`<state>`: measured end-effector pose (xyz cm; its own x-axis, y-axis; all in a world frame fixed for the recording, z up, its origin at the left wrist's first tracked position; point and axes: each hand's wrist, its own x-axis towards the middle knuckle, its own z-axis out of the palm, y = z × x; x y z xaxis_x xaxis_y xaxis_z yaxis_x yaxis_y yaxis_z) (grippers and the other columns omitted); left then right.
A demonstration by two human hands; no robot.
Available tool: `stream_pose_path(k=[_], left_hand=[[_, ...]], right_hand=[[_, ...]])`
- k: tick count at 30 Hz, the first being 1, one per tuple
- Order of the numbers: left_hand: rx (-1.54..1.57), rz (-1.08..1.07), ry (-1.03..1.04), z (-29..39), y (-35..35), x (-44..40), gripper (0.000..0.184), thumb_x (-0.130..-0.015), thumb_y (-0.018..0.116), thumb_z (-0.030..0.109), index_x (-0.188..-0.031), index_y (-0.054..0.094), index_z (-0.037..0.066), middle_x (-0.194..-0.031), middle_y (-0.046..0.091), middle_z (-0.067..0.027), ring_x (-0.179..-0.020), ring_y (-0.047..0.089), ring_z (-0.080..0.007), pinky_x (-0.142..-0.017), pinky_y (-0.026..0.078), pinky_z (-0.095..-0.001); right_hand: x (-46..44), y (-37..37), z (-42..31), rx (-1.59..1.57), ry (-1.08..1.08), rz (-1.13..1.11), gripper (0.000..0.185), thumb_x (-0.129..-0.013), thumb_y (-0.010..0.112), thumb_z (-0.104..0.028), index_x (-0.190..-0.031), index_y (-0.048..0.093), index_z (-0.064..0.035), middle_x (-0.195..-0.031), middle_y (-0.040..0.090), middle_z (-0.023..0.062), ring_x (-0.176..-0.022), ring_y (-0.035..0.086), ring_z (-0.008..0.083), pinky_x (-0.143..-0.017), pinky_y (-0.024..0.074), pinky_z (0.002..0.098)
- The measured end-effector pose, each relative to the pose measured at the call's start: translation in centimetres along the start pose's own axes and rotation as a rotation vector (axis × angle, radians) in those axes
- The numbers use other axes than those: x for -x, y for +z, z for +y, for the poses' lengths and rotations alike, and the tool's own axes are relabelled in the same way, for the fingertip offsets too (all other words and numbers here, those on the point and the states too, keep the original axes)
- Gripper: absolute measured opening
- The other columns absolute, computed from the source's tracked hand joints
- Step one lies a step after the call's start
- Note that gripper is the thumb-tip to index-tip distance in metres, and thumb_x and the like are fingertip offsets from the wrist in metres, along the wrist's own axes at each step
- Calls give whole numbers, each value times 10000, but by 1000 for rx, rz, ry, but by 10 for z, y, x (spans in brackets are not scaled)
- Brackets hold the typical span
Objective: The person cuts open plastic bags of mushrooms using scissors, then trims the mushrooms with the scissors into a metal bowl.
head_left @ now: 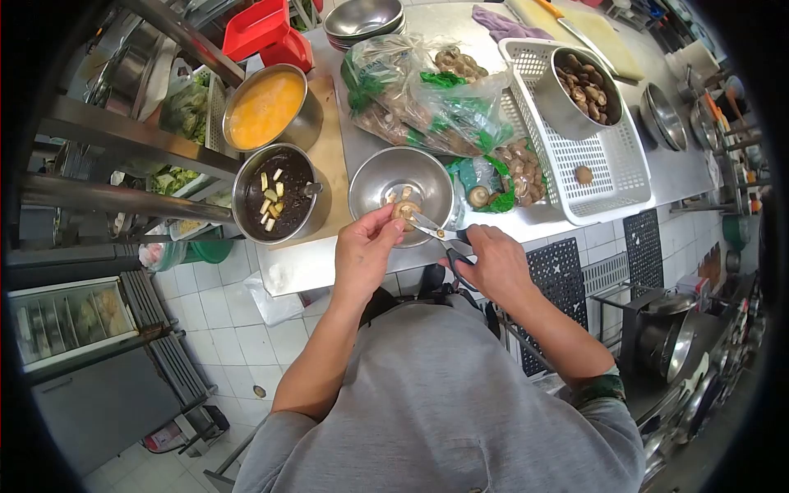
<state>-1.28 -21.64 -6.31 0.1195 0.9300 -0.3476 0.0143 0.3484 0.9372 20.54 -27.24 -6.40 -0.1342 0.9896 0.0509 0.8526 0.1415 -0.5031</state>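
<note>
Pinched in the fingers of my left hand (367,246) is a mushroom (404,211), held over the near part of a steel bowl (366,185). My right hand (496,261) grips a pair of scissors (448,238) with dark handles, their blades reaching to the mushroom. A few pale cut pieces (406,192) lie in the bowl. Just right of the bowl, more mushrooms (523,171) show in an opened plastic bag with green netting. A larger clear bag of mushrooms (386,111) lies behind the bowl.
A white basket (612,177) at right holds a steel pot (559,103) of mushrooms and one loose mushroom (583,174). Left stand a pot of orange liquid (267,107) and a pot of dark liquid (275,197). A knife (588,45) lies on a cutting board at the back.
</note>
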Motion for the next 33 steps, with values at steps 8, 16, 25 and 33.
stream_pose_path(k=[8, 16, 25, 33], left_hand=[[-9, 21, -33, 1, -9, -9, 344, -953, 649, 88, -1248, 625, -89, -1025, 718, -127, -860, 682, -134, -787, 562, -260], [-50, 2, -54, -4, -21, -14, 315, -963, 653, 130, -1211, 653, -64, -1034, 716, -99, -863, 663, -113, -798, 553, -247], [25, 40, 2, 16, 0, -22, 387, -959, 657, 129, -1288, 582, -61, -1138, 667, -103, -955, 650, -128, -843, 546, -261], [46, -426, 137, 71, 137, -57, 366, -976, 650, 168, -1257, 604, -61, -1123, 688, -94, -977, 663, -137, -841, 551, -260]], right_hand=[[5, 34, -1, -180, 81, 67, 434, -751, 850, -369, -750, 592, -20, -632, 600, 132, -543, 577, 334, -541, 455, 416], [3, 32, 17, -1160, 538, -545, 500, -836, 774, -527, -778, 599, -62, -644, 574, 4, -572, 531, 86, -519, 410, 237], [24, -11, 42, -711, 375, -493, 653, -782, 771, -616, -865, 617, 13, -770, 634, 89, -701, 605, 205, -649, 494, 335], [43, -19, 41, -470, 331, -348, 549, -802, 781, -500, -806, 617, 24, -716, 645, 194, -684, 647, 338, -648, 495, 412]])
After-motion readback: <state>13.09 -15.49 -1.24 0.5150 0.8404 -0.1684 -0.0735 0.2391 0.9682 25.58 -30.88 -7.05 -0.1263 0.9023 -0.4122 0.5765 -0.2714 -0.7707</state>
